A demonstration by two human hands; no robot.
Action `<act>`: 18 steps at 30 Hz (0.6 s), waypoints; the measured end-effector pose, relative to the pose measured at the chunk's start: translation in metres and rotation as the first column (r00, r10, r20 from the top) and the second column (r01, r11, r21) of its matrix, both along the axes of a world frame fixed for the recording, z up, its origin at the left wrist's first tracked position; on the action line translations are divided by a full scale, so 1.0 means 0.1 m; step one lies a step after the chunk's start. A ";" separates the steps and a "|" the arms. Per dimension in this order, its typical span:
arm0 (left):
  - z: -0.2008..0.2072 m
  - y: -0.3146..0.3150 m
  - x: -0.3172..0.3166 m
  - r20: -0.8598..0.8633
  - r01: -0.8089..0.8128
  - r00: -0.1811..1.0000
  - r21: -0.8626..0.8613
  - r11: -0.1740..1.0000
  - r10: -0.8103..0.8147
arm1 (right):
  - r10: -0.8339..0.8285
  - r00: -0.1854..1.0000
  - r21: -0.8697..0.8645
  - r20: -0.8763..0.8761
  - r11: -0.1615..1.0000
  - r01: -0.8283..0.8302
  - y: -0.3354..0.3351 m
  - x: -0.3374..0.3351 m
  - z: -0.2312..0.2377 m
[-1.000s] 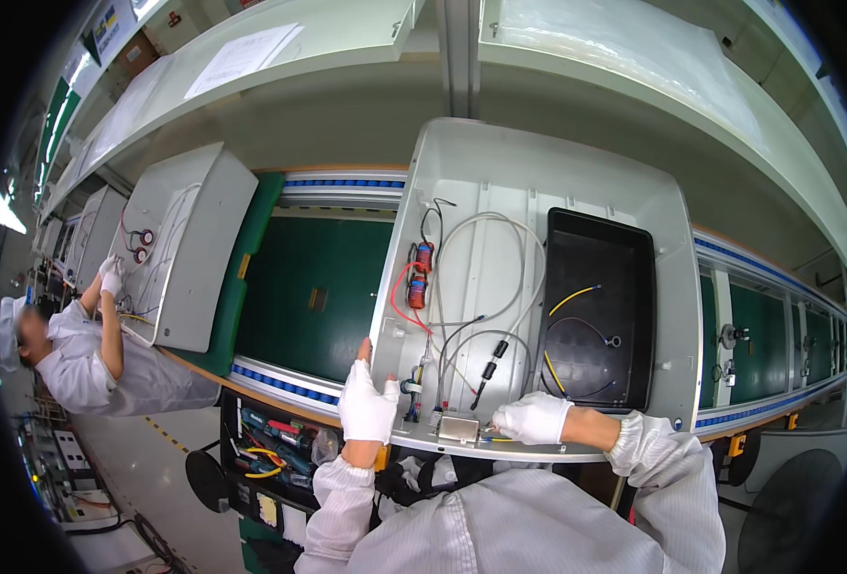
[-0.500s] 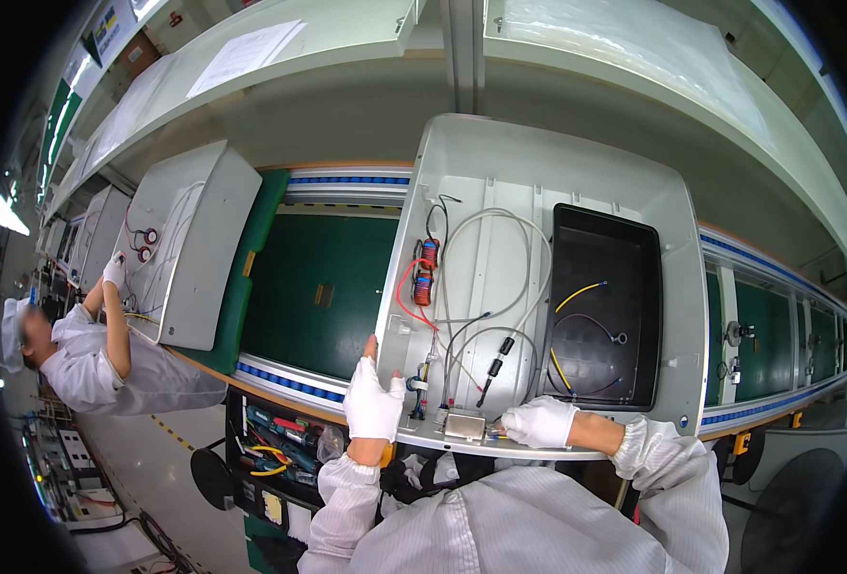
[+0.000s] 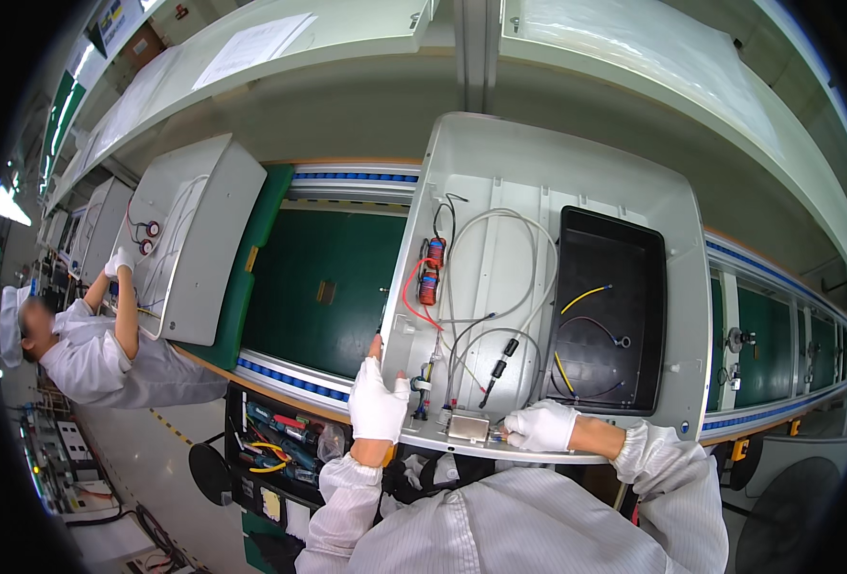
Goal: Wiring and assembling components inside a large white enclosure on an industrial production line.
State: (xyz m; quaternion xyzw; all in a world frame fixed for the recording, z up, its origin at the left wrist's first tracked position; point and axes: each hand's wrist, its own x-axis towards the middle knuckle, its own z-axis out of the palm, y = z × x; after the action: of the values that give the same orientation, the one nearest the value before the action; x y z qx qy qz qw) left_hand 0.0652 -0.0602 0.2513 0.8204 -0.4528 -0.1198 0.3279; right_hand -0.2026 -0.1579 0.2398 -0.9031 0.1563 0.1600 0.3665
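A large grey housing (image 3: 624, 172) lies open in front of me. My left hand (image 3: 378, 407), in a white glove with bare fingertips, grips its left wall near the front corner, one finger along the outside and the thumb inside. At the front wall sits a small silver metal box (image 3: 468, 427). My right hand (image 3: 541, 426), gloved too, is closed at that box's right end, beside its small terminals; whatever is in the fingers is hidden. Left of the box stand wires with a blue-and-white connector (image 3: 422, 385). Further back are red wire-wound ring cores (image 3: 429, 285) and a grey cable (image 3: 486, 218).
A black tray (image 3: 615, 306) with yellow and dark leads lies inside the housing. Roller tracks (image 3: 289, 381) and a green board (image 3: 323, 287) extend left. A co-worker (image 3: 98, 349) handles another grey housing (image 3: 203, 249). A tool case (image 3: 285, 435) stands below; a shelf (image 3: 366, 48) overhangs behind.
The view has shifted slightly, moving the housing a little to the right in the picture. Both my hands keep nearly the same places on it. The co-worker's hands and head have moved slightly.
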 end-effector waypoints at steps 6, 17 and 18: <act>0.03 0.01 0.01 -0.078 -0.011 0.997 0.090 0.996 0.018 | -0.025 0.998 0.025 0.050 0.999 0.024 0.02 -0.02 -0.02; 0.02 0.00 0.01 -0.020 0.005 1.000 0.120 0.993 -0.003 | -0.024 0.993 0.103 0.113 0.995 0.012 -0.04 0.03 -0.08; 0.03 0.00 0.00 -0.022 0.005 1.000 0.121 0.993 -0.002 | -0.026 0.990 0.105 0.138 0.994 0.012 -0.04 0.05 -0.08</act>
State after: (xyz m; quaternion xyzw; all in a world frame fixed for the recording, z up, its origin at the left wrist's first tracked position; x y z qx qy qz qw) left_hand 0.0655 -0.0605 0.2540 0.8367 -0.4425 -0.1563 0.2824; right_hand -0.1977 -0.1622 0.2314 -0.8904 0.1303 0.1009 0.4243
